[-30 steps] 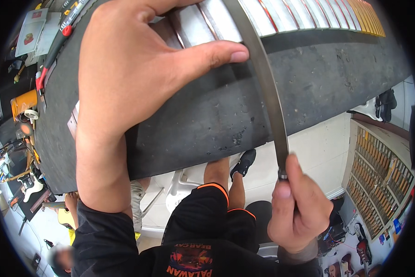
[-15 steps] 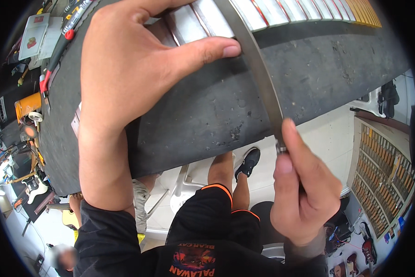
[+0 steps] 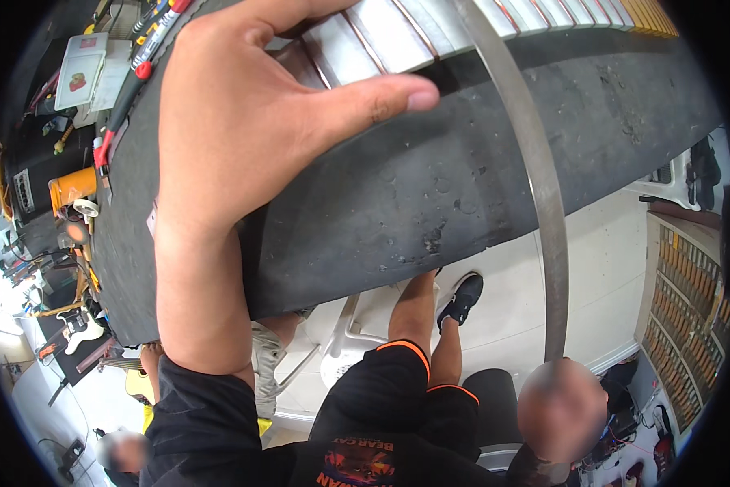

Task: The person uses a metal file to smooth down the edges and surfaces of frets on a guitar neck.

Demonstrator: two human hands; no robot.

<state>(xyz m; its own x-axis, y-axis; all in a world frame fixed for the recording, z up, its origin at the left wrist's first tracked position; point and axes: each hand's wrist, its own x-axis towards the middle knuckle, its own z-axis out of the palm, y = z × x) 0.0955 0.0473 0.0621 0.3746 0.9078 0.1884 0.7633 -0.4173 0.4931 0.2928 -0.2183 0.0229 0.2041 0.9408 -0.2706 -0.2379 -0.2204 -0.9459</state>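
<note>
A guitar neck (image 3: 389, 42) lies along the far edge of the view, its fretboard covered in silvery strips with thin copper-coloured frets between them. My left hand (image 3: 227, 114) curves around its left part, thumb stretched along the near side; the other fingertips are out of view. My right hand (image 3: 564, 410), blurred, is closed at the near end of a long, narrow metal file (image 3: 544, 187). The file slants away from me over the bench edge, and its far end crosses the fretboard. Whether it touches the frets I cannot tell.
A dark, worn bench mat (image 3: 365, 203) lies under the neck. Screwdrivers (image 3: 129, 97), a plastic tray (image 3: 81, 71) and an orange container (image 3: 73, 187) are at left. A rack of files (image 3: 682, 316) stands at right. Another person (image 3: 125, 450) is at lower left.
My right hand has drawn the file toward me and to the right, and more of its blade shows. My left hand stays at the neck. The whole view has shifted slightly.
</note>
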